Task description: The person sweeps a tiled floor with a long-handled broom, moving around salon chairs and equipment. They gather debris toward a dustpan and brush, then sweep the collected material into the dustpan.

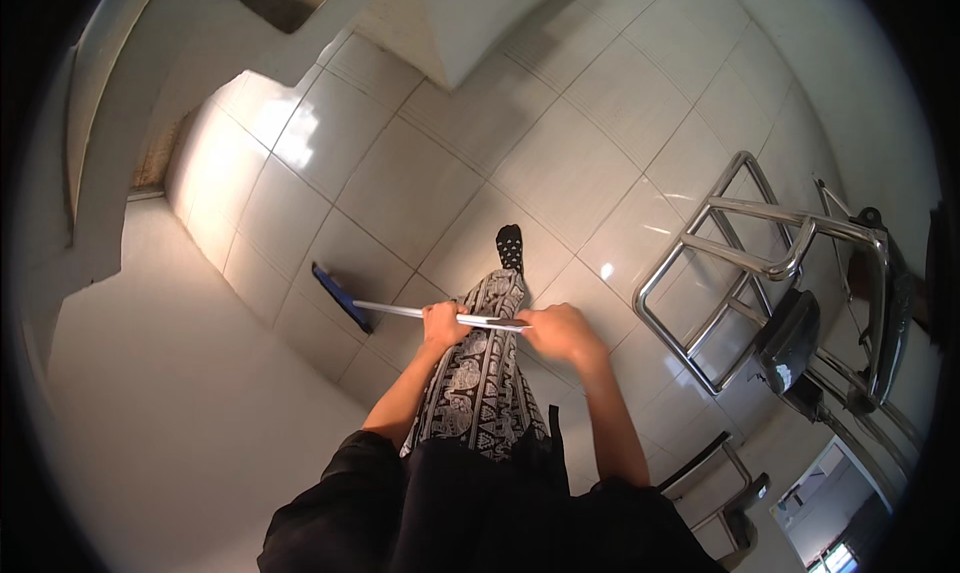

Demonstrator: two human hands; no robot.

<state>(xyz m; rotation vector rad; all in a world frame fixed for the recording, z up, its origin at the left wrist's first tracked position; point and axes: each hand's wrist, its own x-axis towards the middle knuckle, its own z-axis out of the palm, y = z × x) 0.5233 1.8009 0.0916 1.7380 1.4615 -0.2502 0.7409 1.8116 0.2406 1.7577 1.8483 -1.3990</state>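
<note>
My left hand (445, 327) is closed around the pale pole of a long-handled floor tool (387, 309), about midway along what shows of it. The upper end of the pole is in my right hand (555, 333). At the far end, to the left, a blue and black head (341, 298) rests on or just above the tiled floor; whether it is a broom or a squeegee I cannot tell. My patterned trousers (469, 385) and one black sock with light marks (509, 249) show below the pole.
Chromed metal tube frames (701, 246) with dark padded parts stand on the right. A white wall (187, 363) borders the floor on the left. A pale stair-like structure (180, 85) is at the upper left, and a wall corner (450, 55) juts out at the top.
</note>
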